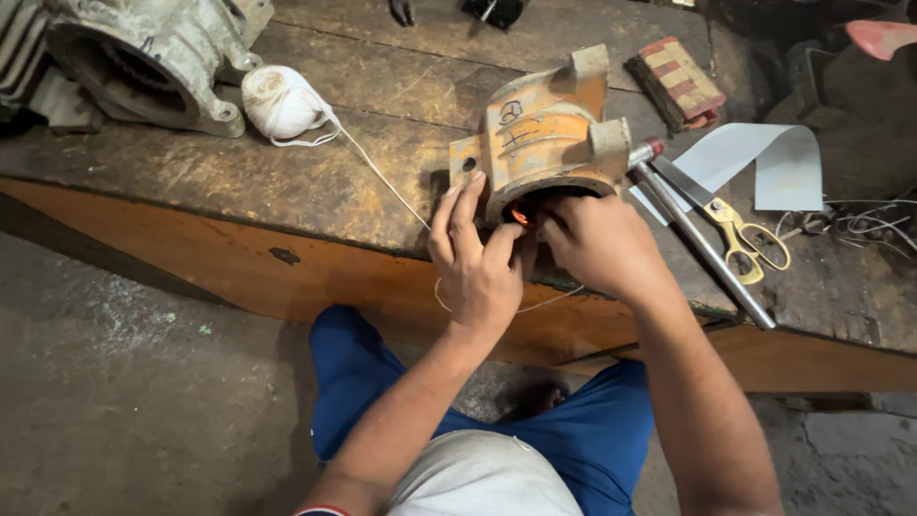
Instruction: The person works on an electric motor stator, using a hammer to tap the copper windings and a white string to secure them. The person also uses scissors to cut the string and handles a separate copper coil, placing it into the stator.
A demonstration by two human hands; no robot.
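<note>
Worn, stained planks make up the wooden workbench (pixel 315 186), seen from above over the person's blue-trousered knees. At its near edge lies one orange motor housing (pixel 540 134) on its side, long axis running from the far side toward the person, open mouth facing them. What sits inside that opening is mostly hidden by fingers; only a glimpse of copper-coloured winding shows. The left hand (pixel 475 263) rests with fingers spread on the rim, pinching nothing that can be seen, while the right hand (pixel 597 247) curls at the mouth, its fingertips out of sight, so its grip cannot be told. One ball of white string (pixel 282 102) trails a strand toward the hands. One pair of gold-handled scissors (pixel 731 225) and one metal rod (pixel 707 247) lie right of the housing; a second, grey housing (pixel 153 57) is cut off at top left.
</note>
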